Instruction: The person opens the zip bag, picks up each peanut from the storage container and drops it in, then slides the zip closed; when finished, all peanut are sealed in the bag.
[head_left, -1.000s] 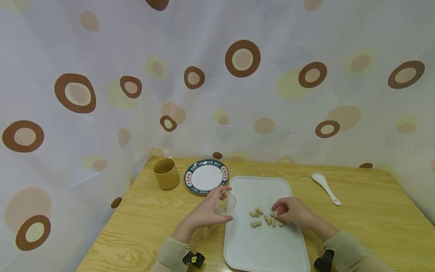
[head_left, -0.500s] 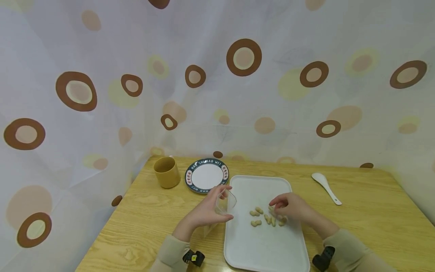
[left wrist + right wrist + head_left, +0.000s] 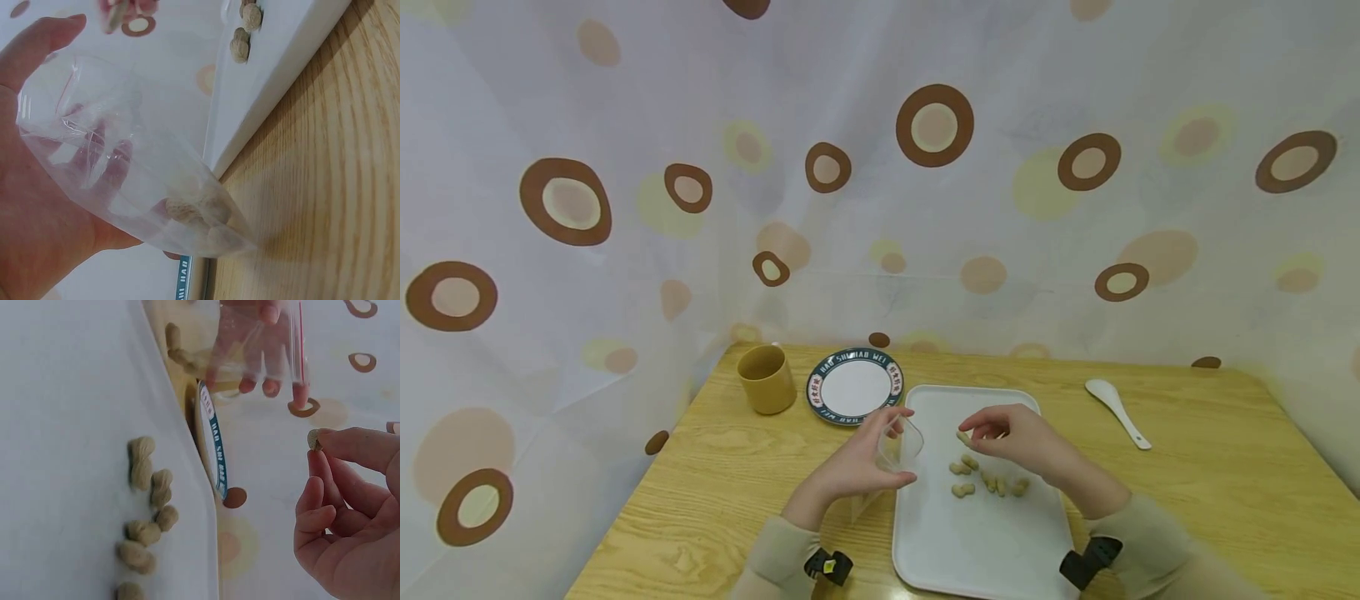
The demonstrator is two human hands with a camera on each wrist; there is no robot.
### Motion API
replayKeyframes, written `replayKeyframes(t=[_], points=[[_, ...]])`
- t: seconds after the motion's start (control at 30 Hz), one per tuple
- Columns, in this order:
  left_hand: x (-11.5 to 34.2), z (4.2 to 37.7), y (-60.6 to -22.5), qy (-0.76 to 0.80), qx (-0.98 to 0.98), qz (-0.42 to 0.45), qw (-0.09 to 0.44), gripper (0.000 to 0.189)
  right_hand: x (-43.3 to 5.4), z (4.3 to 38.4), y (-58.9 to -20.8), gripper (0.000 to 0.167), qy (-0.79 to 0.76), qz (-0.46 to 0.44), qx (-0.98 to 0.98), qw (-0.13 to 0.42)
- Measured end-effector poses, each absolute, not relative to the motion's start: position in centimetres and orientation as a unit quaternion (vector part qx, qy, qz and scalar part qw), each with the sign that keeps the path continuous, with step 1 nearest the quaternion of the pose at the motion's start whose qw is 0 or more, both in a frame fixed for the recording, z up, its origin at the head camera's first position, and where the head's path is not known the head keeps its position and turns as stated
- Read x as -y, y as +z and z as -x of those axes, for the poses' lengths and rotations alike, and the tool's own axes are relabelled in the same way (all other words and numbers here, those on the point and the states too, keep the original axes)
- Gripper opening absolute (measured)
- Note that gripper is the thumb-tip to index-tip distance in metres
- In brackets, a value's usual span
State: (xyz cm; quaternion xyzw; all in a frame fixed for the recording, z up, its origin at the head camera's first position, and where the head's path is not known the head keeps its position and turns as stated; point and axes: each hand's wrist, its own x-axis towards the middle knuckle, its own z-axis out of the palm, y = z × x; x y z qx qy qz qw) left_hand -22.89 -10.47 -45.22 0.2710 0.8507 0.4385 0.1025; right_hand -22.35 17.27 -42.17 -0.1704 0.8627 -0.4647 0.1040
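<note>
Peanut [image 3: 964, 437] pinched above the white tray [image 3: 985, 550] — clear plastic bag [image 3: 140, 172] at its left edge.
The right hand [image 3: 1022, 437] pinches that peanut over the tray; the left hand [image 3: 857, 460], curved round the bag beside the tray — bagged peanuts [image 3: 182, 211] low inside. Loose peanuts [image 3: 990, 482] lie on the tray.

Tan on the peanuts [image 3: 963, 491], clear with a red line along the mouth for the plastic bag [image 3: 150, 187], plain white for tray [image 3: 985, 542] and spoon [image 3: 1117, 413], mustard yellow for mug [image 3: 767, 385]. Dark teal rim with white lettering and white centre for plate [image 3: 853, 388]; yellow-brown wood grain for table [image 3: 737, 500]. Pale grey-white with brown rings plus peach and pale-yellow blobs for backdrop [image 3: 865, 208], beige for sleeves [image 3: 782, 554], black for wrist devices [image 3: 1090, 562], yellow patch on left one [image 3: 829, 567].
</note>
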Motion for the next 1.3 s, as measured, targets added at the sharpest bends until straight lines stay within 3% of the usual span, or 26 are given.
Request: replayKeyframes(t=[0.87,1.3], points=[[10.3,22.6,-45.1,0.447,-0.846,-0.265,0.119,0.09,-10.5,22.1,-39.1,0.019,-0.488,0.228,-0.838,0.086],[10.7,22.9,-45.0,0.437,-0.85,-0.275,0.103,0.084,-11.9,22.3,-39.4,0.02,-0.47,0.215,-0.852,0.084]])
